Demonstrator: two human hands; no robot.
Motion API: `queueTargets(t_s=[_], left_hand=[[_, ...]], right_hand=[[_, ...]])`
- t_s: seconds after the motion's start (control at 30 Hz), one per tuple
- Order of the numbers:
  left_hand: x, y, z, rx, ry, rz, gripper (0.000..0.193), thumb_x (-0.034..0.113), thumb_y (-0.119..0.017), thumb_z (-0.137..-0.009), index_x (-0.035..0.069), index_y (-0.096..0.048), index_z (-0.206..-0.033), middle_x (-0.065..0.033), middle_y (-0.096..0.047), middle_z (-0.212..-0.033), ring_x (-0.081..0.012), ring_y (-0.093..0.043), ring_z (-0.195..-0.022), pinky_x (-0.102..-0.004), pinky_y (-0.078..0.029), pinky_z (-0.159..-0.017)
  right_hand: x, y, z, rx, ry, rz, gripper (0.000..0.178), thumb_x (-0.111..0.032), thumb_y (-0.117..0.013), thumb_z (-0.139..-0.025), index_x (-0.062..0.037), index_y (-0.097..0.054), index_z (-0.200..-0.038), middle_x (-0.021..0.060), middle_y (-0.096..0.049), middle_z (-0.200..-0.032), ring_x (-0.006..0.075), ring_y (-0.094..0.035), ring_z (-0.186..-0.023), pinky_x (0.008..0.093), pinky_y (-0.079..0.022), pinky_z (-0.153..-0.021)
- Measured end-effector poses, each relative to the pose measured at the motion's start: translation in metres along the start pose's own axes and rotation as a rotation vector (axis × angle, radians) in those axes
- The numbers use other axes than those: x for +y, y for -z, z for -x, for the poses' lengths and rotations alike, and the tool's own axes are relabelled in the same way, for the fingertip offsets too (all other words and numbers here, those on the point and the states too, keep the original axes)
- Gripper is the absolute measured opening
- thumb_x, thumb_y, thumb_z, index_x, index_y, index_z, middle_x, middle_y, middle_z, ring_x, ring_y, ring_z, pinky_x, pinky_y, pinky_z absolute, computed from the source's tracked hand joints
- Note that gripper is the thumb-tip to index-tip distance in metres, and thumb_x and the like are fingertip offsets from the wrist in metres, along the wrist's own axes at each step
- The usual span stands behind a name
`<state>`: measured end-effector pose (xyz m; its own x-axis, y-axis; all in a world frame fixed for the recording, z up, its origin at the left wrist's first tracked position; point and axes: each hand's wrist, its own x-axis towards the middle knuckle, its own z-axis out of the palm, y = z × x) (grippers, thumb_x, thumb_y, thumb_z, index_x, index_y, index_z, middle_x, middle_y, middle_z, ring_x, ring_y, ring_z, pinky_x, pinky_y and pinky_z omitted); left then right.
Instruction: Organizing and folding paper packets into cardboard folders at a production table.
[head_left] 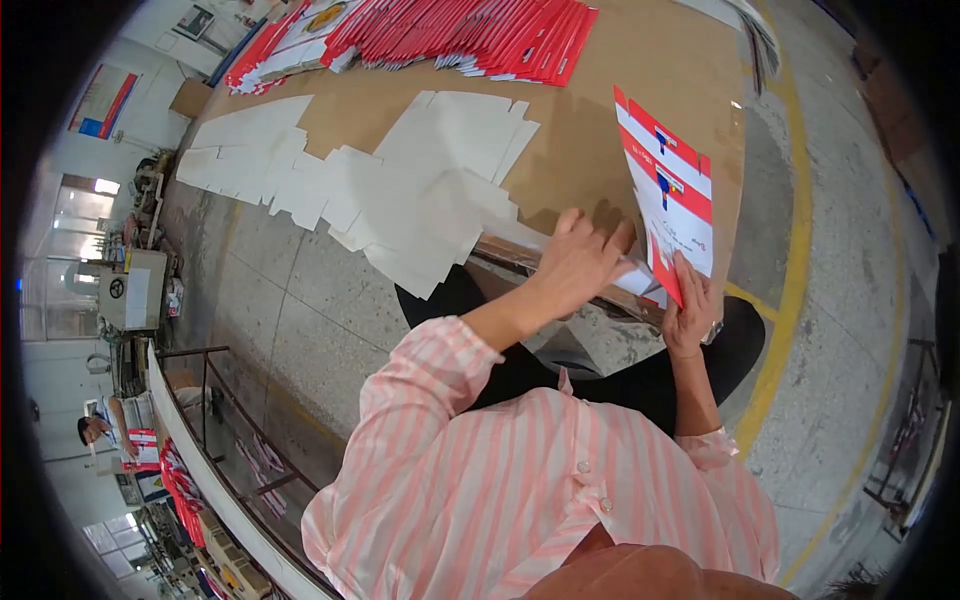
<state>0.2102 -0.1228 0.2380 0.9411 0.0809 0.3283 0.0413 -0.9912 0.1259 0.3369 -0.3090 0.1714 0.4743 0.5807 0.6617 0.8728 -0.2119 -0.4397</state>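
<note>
A red-and-white printed carton (672, 185) with a picture of a blue tool stands tilted at the table's right front edge. My right hand (690, 308) is closed on its lower end, thumb and fingers at the near side. My left hand (583, 262) is beside the carton's left side, over the table edge, with bent fingers spread apart. A pale flap shows between that hand and the carton; whether the fingertips touch it is hard to tell. Flat carton blanks (430, 190), pale side up, lie overlapping left of my left hand.
Rows of red folded cartons (480, 40) lie along the far part of the brown tabletop (575, 140). A metal-framed table (215, 470) is at the left, where another person (120, 430) handles red-and-white cartons. Yellow lines (800, 230) mark the floor at the right.
</note>
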Motion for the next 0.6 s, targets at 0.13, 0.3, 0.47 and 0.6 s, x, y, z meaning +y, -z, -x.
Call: queueTargets(t_s=[0.13, 0.3, 0.47, 0.6], left_hand=[[-0.048, -0.032, 0.015, 0.049, 0.074, -0.256, 0.044, 0.034, -0.061, -0.085, 0.003, -0.059, -0.116, -0.009, -0.061, -0.096, -0.0273, -0.054, -0.098, -0.0478, -0.034, -0.095], [-0.099, -0.03, 0.091, 0.151, 0.391, -0.323, 0.041, 0.037, -0.062, -0.083, 0.006, -0.062, -0.11, -0.0097, -0.058, -0.099, -0.0302, -0.051, -0.1, -0.0494, -0.036, -0.089], [-0.093, -0.03, 0.09, -0.019, 0.623, 0.067, 0.034, 0.037, -0.063, -0.082, 0.007, -0.066, -0.098, -0.0085, -0.059, -0.099, -0.0277, -0.051, -0.096, -0.0484, -0.039, -0.082], [-0.079, -0.038, 0.077, -0.05, 0.185, -0.185, 0.03, 0.029, -0.065, -0.074, 0.007, -0.067, -0.094, -0.0085, -0.059, -0.095, -0.0273, -0.052, -0.094, -0.0458, -0.04, -0.084]], right_hand=[[-0.01, -0.002, -0.003, -0.175, 0.017, 0.125, 0.059, -0.002, -0.06, -0.069, -0.009, -0.059, -0.127, 0.0077, -0.061, -0.126, 0.0278, -0.058, -0.098, 0.0371, -0.045, -0.086], [-0.009, -0.007, -0.006, -0.338, 0.06, 0.333, 0.051, -0.011, -0.059, -0.074, -0.0109, -0.058, -0.126, 0.0053, -0.059, -0.126, 0.0247, -0.055, -0.1, 0.0385, -0.043, -0.083], [-0.009, -0.003, -0.006, -0.389, 0.045, 0.357, 0.054, -0.009, -0.061, -0.073, -0.0111, -0.057, -0.127, 0.0054, -0.057, -0.127, 0.0255, -0.054, -0.102, 0.0389, -0.043, -0.083], [0.004, 0.012, 0.006, -0.416, 0.047, 0.446, 0.057, -0.006, -0.063, -0.071, -0.0114, -0.056, -0.128, 0.0052, -0.057, -0.128, 0.0259, -0.054, -0.103, 0.0395, -0.043, -0.083]])
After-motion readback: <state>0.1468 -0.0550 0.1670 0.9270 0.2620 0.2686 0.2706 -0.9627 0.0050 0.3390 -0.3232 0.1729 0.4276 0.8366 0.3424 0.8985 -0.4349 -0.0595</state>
